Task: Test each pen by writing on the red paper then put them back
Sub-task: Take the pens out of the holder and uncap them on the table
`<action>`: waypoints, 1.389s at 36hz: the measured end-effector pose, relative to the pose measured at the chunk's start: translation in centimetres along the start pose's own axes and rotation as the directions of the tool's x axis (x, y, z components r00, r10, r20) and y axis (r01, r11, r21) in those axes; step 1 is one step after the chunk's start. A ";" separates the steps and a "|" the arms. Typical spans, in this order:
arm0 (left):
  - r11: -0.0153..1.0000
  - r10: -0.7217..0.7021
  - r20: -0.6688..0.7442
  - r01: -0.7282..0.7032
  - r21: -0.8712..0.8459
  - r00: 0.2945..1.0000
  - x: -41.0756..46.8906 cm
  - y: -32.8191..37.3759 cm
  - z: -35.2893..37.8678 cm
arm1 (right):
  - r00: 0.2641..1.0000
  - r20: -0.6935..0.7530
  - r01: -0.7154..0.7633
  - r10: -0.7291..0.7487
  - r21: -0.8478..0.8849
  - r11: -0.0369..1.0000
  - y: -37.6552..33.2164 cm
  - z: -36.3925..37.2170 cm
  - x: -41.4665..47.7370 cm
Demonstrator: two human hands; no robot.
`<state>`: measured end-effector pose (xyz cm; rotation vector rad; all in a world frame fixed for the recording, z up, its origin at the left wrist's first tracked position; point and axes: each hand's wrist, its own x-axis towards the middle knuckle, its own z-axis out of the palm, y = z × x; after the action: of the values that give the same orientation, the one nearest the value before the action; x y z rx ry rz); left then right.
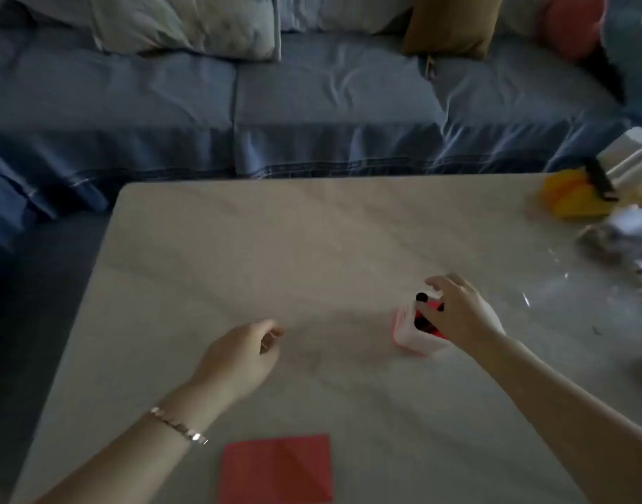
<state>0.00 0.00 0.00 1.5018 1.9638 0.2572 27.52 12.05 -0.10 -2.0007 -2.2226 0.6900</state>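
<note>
A red sheet of paper (275, 469) lies flat at the table's near edge. A pale pink pen holder (406, 331) stands right of centre, with black-capped pens (421, 308) sticking up from it. My right hand (457, 314) reaches over the holder, its fingers down among the pen tops; blur hides whether they pinch one. My left hand (239, 354) hovers over the table left of the holder, fingers loosely curled, holding nothing. A bracelet sits on that wrist.
The light table (275, 249) fills the view. A yellow object (570, 198) with a black clip and crinkled plastic bags (617, 241) crowd the far right corner. A blue sofa (312, 96) with cushions runs behind the table.
</note>
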 end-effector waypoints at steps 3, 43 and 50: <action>0.995 -0.012 -0.037 0.008 -0.096 0.999 1.9 -1.5 4.1 | 0.998 -0.024 -0.054 0.053 -0.075 0.996 1.4 4.0 1.4; 0.865 0.443 -0.387 -0.499 -0.052 0.808 -10.9 -0.7 15.0 | 0.987 -0.030 -0.033 -0.157 0.923 -0.384 -4.8 13.4 -17.0; 0.889 0.424 -0.454 -0.455 0.045 0.784 -14.4 -1.4 15.9 | 0.994 0.098 -0.108 -0.044 0.894 -0.434 -7.8 14.8 -18.9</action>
<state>10.30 -17.23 -7.67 1.9805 1.8757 0.9470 17.98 -10.58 -5.97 -0.7780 -0.4188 1.8178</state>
